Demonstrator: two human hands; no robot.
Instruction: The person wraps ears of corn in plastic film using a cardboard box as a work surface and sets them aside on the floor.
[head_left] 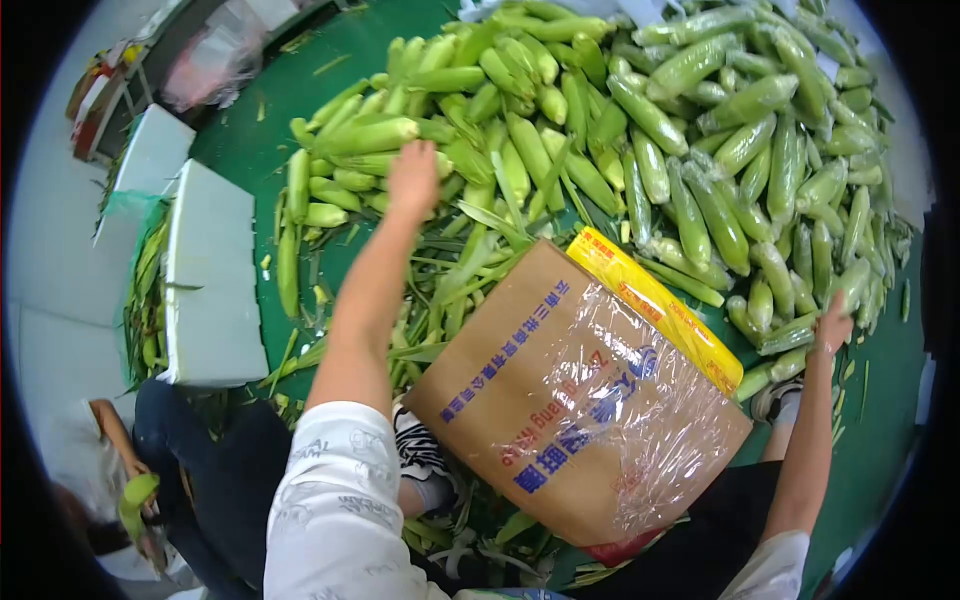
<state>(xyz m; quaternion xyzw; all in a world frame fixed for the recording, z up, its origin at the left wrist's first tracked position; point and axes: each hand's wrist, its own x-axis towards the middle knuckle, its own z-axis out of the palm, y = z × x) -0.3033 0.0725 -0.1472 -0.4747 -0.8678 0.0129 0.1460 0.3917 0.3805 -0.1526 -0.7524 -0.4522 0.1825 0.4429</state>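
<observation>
My left hand reaches into the pile of unwrapped green-husked corn. Its fingers close on the end of an ear of corn, partly hidden behind them. On the far right, my right hand is at the edge of the heap of film-wrapped corn. A wrapped ear of corn sticks up from its fingers, which look closed around it. Between my arms stands a cardboard box with clear film over its top, and a yellow cling film carton lies along its far edge.
Loose husks are strewn between the corn and the box. White foam boxes stand at the left, one beside green leaves. At lower left, another person's hand holds an ear of corn. The floor is green.
</observation>
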